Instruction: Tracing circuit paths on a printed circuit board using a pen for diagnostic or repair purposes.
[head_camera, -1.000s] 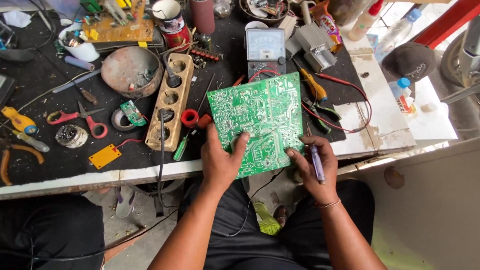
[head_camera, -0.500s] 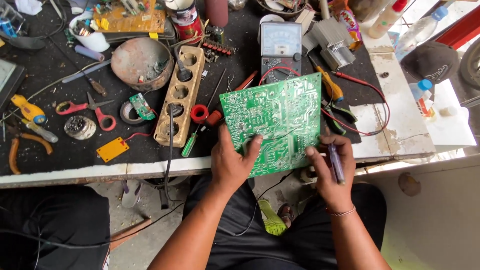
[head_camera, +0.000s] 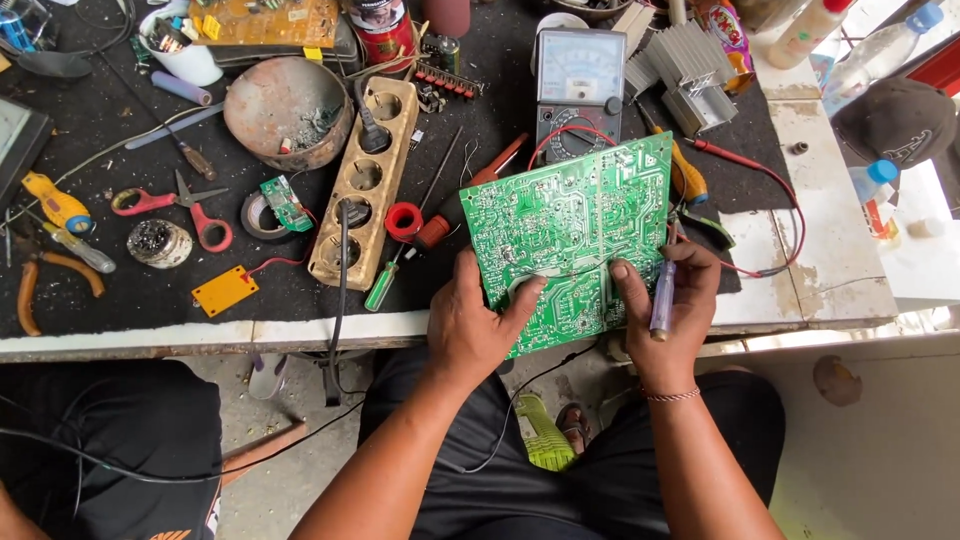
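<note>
The green circuit board (head_camera: 575, 240) is gripped at its near edge by the left hand (head_camera: 475, 325), thumb pressed on top. A pen-like probe (head_camera: 662, 290) is pinched in the right hand (head_camera: 665, 310), not yet applied. Beyond the board a meter (head_camera: 580, 85) lies connected.

Underside of green circuit board (head_camera: 575, 235): hidden. Its lower edge is covered by both hands, left (head_camera: 475, 325), right (head_camera: 665, 315). Analog meter (head_camera: 580, 85): lower part behind the board. Yellow board (head_camera: 265, 20) cut off at top edge. Solder traces too fine to resolve.
</note>
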